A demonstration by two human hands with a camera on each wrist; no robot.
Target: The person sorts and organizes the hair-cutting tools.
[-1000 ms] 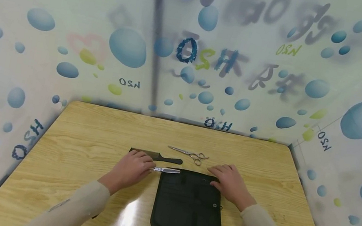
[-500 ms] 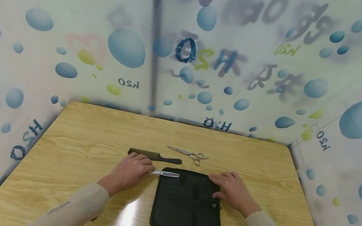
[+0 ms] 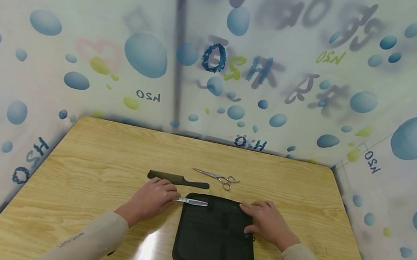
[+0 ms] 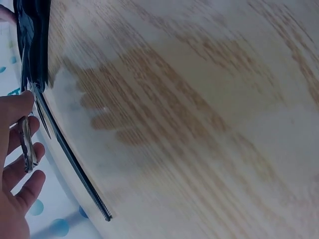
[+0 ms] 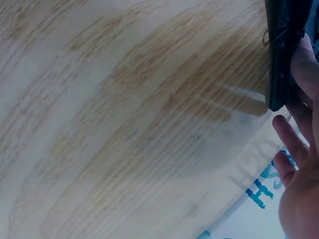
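On the wood-grain table (image 3: 106,149), a black handled comb (image 3: 166,177) lies just beyond the left hand (image 3: 154,197), which hides a little of its near edge from the head camera. To the comb's right lie loose hairdressing scissors (image 3: 209,174), blades pointing left. A flat black tool case (image 3: 213,250) sits between the hands, with the blades of silver scissors (image 3: 196,202) over its far left corner; whether they touch it I cannot tell. The left hand, back upward, pinches these scissors at the handle end. The right hand (image 3: 268,220) is clamped on the case's right edge near the far corner, thumb on the upper face. Beige sleeves (image 3: 91,237) bear marks too small to read; the bubble-patterned backdrop (image 3: 311,32) shows reversed "H2O" in blue and green
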